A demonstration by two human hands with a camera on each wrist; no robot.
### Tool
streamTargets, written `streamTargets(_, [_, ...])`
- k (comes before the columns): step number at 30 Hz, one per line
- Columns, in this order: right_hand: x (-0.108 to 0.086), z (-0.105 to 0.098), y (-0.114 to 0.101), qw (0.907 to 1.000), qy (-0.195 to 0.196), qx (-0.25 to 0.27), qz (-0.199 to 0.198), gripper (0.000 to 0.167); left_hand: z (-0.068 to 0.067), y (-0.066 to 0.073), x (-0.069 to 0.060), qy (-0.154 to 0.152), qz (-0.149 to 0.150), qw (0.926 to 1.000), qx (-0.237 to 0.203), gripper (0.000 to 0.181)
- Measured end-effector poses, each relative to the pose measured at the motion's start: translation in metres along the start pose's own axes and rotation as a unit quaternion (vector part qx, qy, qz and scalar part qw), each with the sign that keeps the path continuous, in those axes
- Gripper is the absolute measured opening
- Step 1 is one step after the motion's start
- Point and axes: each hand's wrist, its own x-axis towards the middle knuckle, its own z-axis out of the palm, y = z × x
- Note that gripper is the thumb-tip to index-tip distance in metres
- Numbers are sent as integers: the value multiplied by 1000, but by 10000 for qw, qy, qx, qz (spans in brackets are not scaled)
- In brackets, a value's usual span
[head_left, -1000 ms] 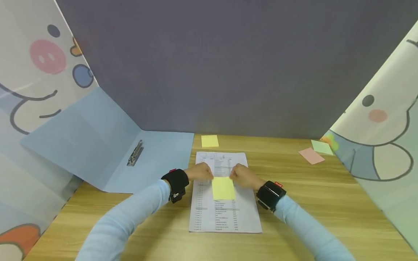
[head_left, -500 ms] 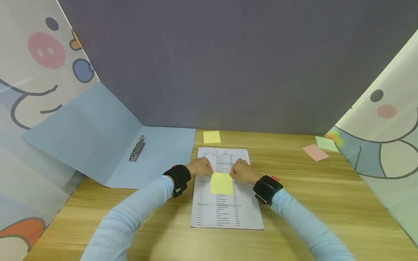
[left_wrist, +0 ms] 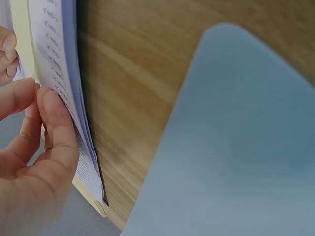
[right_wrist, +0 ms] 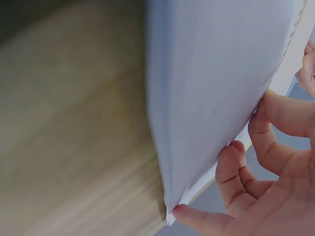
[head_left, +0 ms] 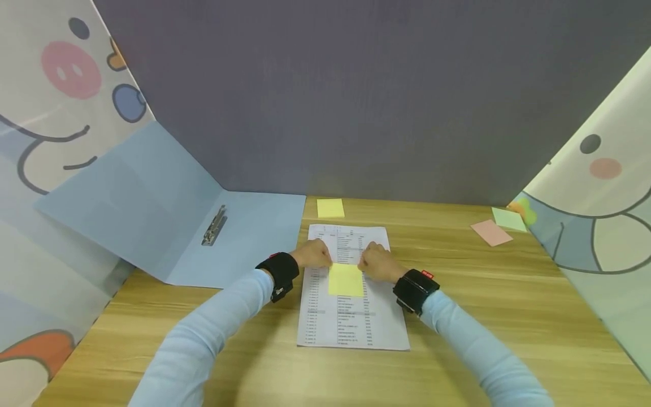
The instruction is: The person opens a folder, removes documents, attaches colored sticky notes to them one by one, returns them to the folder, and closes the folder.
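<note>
A yellow sticky note (head_left: pixel 346 281) is over the middle of a stack of printed sheets (head_left: pixel 351 333). At its upper left corner, my left hand (head_left: pixel 313 254) pinches it between thumb and index finger. My right hand (head_left: pixel 379 263) holds the upper right corner with its fingertips. The left wrist view shows the left hand's fingertips meeting at the edge of the note (left_wrist: pixel 24 44). In the right wrist view, the little finger (right_wrist: pixel 202 220) of my right hand touches the edge of the sheets. Whether the note lies fully flat cannot be told.
A blue folder (head_left: pixel 254 226) with a metal clip (head_left: pixel 215 227) stands opened at the left. Behind the sheets lies another yellow sticky note pad (head_left: pixel 330 208). Pink (head_left: pixel 491 232) and green sticky notes (head_left: pixel 509 219) are at the back right, near the patterned side wall.
The head view has tilted slightly. Both hands keep hold of the sticky note's corners, and the note has shifted a little left over the sheets, its lower edge slightly higher.
</note>
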Motion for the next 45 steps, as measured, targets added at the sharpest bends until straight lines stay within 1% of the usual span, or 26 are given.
streamTargets(6, [1, -1, 0, 9999, -21, -129, -54, 16, 4, -3, 3, 103, 122, 9999, 17, 21])
streamTargets(10, [1, -2, -1, 9998, 11, -174, -109, 16, 4, -1, 5, 135, 26, 9999, 69, 20])
streamTargets(15, [1, -1, -1, 9999, -73, -136, -12, 17, 5, 3, 5, 143, -87, 9998, 136, 13])
streamTargets(18, [2, -1, -2, 9998, -111, -134, 25, 17, 6, 2, 4, 164, -129, 9995, 218, 14])
streamTargets(23, [2, 0, -2, 9997, -114, -207, 13, 18, 7, 4, 0, 198, -148, 9994, 240, 16])
streamTargets(29, [3, 1, -1, 9996, -119, -245, 108, 19, 7, 10, -3, 246, -88, 9993, 256, 14])
streamTargets(32, [4, 2, -1, 9995, -131, -244, 141, 20, 8, 10, -3, 323, -136, 9989, 297, 11])
streamTargets(37, [5, 3, 0, 9993, -179, -275, 200, 22, 10, 9, 0, 345, -229, 9983, 406, 10])
streamTargets(45, [2, -2, -3, 9996, -157, -195, 111, 21, 10, 7, 1, 427, -218, 9982, 369, 11])
